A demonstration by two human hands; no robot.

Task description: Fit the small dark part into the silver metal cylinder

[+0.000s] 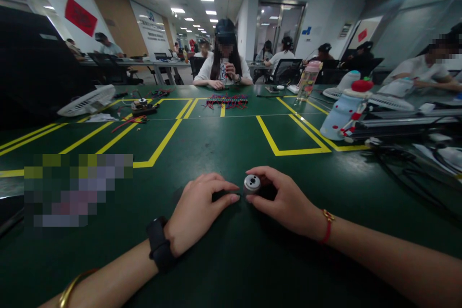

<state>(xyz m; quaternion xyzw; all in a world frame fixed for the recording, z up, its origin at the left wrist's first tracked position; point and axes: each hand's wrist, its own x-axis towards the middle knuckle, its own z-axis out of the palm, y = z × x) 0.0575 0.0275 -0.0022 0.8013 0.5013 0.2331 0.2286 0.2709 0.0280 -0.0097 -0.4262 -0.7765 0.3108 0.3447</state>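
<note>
A small silver metal cylinder with a dark centre hole and smaller holes in its top, like a small motor, stands upright on the green table. My right hand has its thumb and fingers around the motor, gripping it from the right. Just left of it, my left hand rests low over the table with thumb and index finger stretched towards the motor. A gap shows between those two fingertips, and I see nothing held there. The left fingertips look slightly apart from the motor; the other left fingers are partly hidden.
Yellow tape lines mark the table. At the right stand a blue bottle, a clear bottle and black cables. Bundled wires lie before a person opposite. A white fan is at left.
</note>
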